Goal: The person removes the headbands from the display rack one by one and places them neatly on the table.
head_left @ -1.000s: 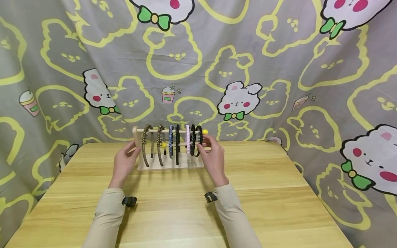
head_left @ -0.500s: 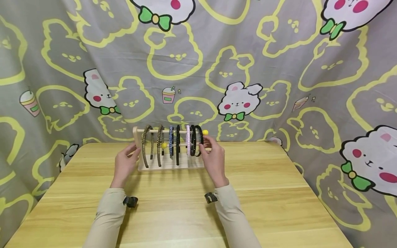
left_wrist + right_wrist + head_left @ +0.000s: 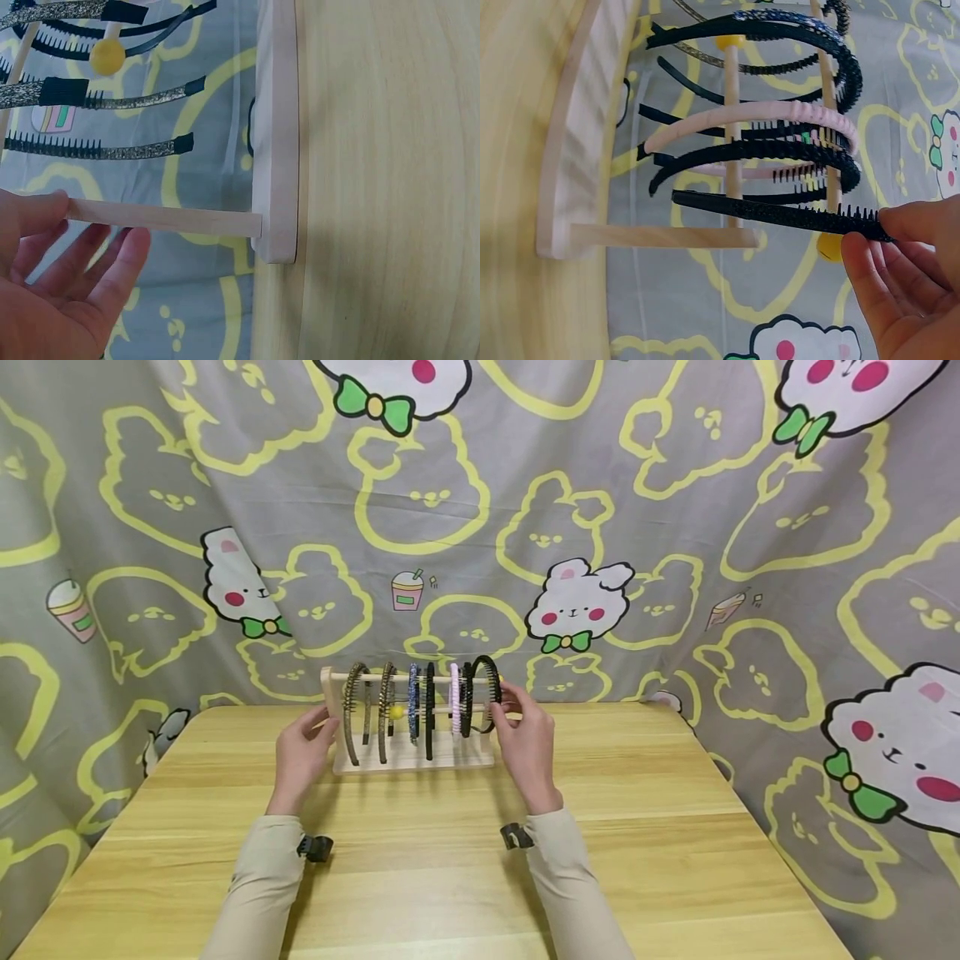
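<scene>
A pale wooden rack (image 3: 461,755) with a flat base, upright posts and round rods stands near the far edge of the light wood-grain table (image 3: 420,860), and it bears a row of headbands. From the person's left come a glittery brown toothed headband (image 3: 349,714), a second bronze-brown glittery headband (image 3: 383,731), a blue sequinned headband (image 3: 413,714), a plain black headband (image 3: 430,718), a pale pink fabric-wrapped headband (image 3: 454,702) and a ridged black headband (image 3: 467,702). One yellow ball (image 3: 107,57) caps the lower rod, and another yellow ball (image 3: 829,247) caps the upper rod.

The left hand (image 3: 304,747) is partly closed, holding the rack's left post with the thumb on one side and bent fingers on the other. The right hand (image 3: 528,739), nearly closed, pinches a black toothed headband (image 3: 776,213) between thumb and fingers, at the rack's right end, just beside the upper rod's ball. Whether this band bears on the rod cannot be told. Behind the table hangs a grey curtain (image 3: 480,460) printed with yellow outlines and white rabbits.
</scene>
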Motion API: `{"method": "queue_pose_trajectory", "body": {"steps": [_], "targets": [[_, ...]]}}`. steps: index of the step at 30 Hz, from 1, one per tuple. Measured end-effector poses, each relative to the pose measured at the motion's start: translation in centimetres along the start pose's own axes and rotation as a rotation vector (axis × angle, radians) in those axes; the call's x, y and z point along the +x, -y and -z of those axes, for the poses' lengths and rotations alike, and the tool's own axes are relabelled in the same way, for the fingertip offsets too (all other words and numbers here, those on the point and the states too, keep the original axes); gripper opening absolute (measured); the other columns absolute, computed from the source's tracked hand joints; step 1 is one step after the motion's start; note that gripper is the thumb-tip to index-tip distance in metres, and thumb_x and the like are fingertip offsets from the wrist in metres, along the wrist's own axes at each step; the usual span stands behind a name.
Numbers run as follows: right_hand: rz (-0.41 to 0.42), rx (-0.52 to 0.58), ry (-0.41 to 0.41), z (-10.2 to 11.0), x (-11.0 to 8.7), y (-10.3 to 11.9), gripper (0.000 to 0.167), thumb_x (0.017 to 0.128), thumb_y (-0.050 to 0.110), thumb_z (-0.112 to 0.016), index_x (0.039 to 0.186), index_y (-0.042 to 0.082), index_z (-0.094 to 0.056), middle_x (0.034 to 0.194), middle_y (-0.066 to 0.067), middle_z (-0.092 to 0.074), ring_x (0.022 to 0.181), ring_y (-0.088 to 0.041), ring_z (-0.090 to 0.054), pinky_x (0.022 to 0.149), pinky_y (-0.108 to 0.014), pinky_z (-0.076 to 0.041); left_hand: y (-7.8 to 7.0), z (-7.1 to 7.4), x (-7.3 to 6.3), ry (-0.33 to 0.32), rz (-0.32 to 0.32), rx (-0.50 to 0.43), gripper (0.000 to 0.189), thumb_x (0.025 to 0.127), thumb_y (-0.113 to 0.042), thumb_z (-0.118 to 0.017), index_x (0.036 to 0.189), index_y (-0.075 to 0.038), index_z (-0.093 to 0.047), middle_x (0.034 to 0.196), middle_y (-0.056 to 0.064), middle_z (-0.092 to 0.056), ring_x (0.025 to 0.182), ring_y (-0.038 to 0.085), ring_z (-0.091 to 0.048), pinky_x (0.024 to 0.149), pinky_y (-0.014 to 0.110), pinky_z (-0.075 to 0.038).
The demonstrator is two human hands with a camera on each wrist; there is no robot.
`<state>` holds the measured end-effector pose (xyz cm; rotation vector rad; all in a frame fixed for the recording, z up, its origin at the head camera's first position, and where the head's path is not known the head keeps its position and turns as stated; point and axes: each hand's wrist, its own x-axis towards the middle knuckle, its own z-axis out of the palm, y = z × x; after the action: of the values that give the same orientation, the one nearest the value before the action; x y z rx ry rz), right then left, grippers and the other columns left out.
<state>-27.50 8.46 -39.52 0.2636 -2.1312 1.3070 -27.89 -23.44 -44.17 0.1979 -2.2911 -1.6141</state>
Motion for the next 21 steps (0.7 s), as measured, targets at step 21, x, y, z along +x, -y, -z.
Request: {"method": "queue_pose_trajectory", "body": {"steps": [21], "targets": [[-0.03,0.005,-0.043,2.4,0.6,0.8,0.029,0.097,0.007,-0.071,0.126,0.003,-0.069,0.106,-0.012,-0.076,0.096,-0.022,-0.074,0.079,-0.033,-0.063,-0.1,0.0,-0.1,-0.031,-0.044,-0.041,0.042,0.103,-0.018,-0.064,0.144,-0.011,-0.06,0.141,0.014,-0.062,0.124,0.032,-0.062,0.085,0.009,-0.051]]}}
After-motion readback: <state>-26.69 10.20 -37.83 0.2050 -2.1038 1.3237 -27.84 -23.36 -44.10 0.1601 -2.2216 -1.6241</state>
